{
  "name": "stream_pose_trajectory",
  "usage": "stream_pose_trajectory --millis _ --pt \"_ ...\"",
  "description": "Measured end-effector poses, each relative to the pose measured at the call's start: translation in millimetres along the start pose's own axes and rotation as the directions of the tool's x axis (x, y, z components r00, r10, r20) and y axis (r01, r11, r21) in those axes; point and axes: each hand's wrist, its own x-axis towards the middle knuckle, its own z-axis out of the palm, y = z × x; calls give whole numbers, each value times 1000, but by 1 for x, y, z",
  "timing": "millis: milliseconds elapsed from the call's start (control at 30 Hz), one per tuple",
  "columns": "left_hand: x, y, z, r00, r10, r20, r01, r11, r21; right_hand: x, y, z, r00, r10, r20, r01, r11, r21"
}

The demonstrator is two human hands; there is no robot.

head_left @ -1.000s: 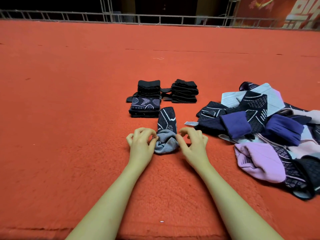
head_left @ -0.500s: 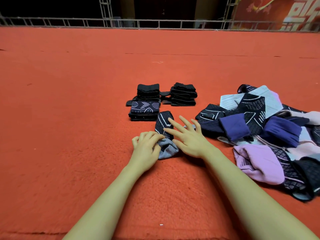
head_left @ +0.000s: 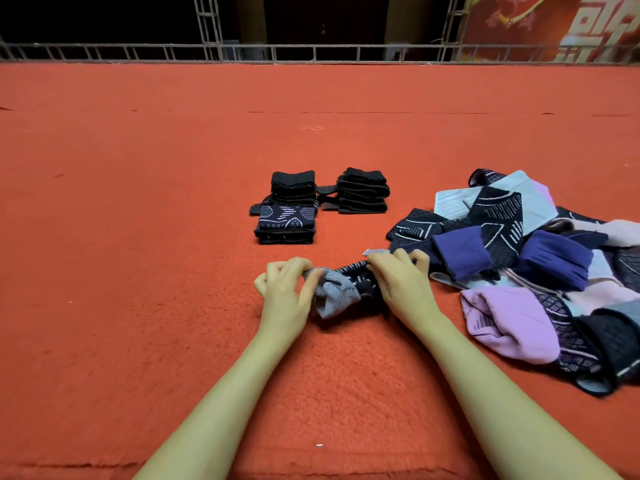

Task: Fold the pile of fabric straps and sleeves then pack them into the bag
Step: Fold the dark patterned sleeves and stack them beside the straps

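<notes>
Two hands are out in front of us on the red carpet (head_left: 138, 271), and both are busy with one small sleeve (head_left: 341, 292). Our left hand (head_left: 285, 291) has its fingers curled, and its thumb and fingertips pinch the gray striped end of the sleeve. Our right hand (head_left: 401, 282) lies over the dark end with the white marks, fingers bent down around it. The sleeve rests on the carpet between our two hands, bunched up in the middle.

Just past our hands we see a neat stack of folded dark pieces (head_left: 286, 221) with a white pattern on top. Right behind it sits a black folded stack (head_left: 293, 183), and next to that one is another black folded stack (head_left: 362, 190). A black strap (head_left: 327, 189) runs between these two.

On our right side is the big messy pile (head_left: 540, 268) that is not folded yet. It has dark pieces with white lines, blue ones, pale gray ones and a pink one (head_left: 509, 322) near the front. The pile sits just beside our right hand, and a little white tag (head_left: 374, 252) pokes out close to our right fingers.

Far away, at the back edge of the carpet, a metal railing (head_left: 311, 51) goes across. A red banner (head_left: 554, 26) hangs at the top right.
</notes>
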Motion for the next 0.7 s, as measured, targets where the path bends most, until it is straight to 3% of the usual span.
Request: stream_pose_trajectory --millis 200,367,467,533,633,700 --pt "2 -4 -1 992 -104 -72 100 993 -57 10 10 -16 977 144 157 -134 988 -75" --pt "3 -15 4 974 -226 16 224 972 70 15 3 -6 915 266 304 -225 961 -163" --pt "5 -14 7 970 -237 56 225 960 165 5 -11 3 971 216 101 -219 976 11" --pt "6 -6 7 991 -95 93 81 986 147 -1 -17 1 989 144 22 -146 980 137" --pt "-3 3 8 938 231 257 -288 934 212 -13 -20 2 991 19 131 -47 977 210" --pt "-9 -1 13 903 288 319 -385 871 304 -20 -18 5 982 16 186 -58 974 221"
